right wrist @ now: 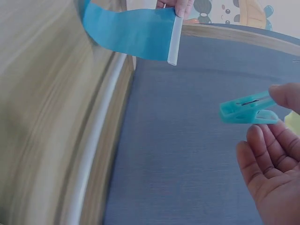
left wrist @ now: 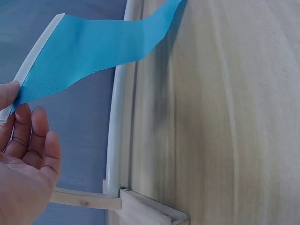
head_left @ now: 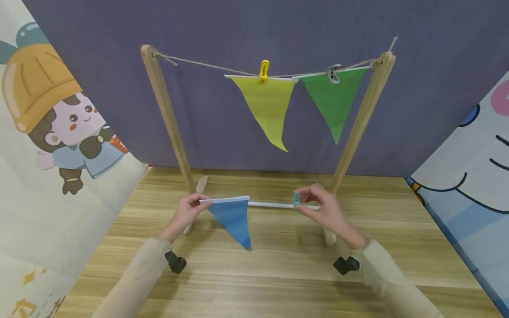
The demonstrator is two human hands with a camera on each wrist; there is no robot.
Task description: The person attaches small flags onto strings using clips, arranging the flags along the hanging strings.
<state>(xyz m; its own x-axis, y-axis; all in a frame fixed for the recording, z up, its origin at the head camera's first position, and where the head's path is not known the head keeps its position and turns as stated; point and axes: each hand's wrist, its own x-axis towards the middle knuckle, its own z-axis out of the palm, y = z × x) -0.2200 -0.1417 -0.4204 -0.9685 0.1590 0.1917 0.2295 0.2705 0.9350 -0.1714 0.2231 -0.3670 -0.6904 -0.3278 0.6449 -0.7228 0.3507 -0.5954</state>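
Observation:
My left hand [head_left: 190,211] pinches one end of the white top edge of a blue triangular flag [head_left: 234,218]. The flag [left wrist: 89,44] hangs from that edge, its tip pointing down toward the tabletop. On the other side, my right hand [head_left: 324,210] holds a teal clothespin [head_left: 297,200] by its handle ends, between thumb and fingers. In the right wrist view the jaws of the clothespin [right wrist: 248,108] point away from the hand, with nothing between them. Higher up, a string [head_left: 207,66] carries a yellow flag [head_left: 265,101] under a yellow clothespin [head_left: 264,71] and a green flag [head_left: 334,99] under a grey clothespin [head_left: 333,74].
Two wooden posts, a left post [head_left: 169,115] and a right post [head_left: 363,119], hold the string. A white rod [head_left: 274,205] joins them low down, behind my hands. A dark blue panel [head_left: 278,26] stands behind the wooden table [head_left: 254,282], with cartoon-printed sheets [head_left: 51,212] at the sides.

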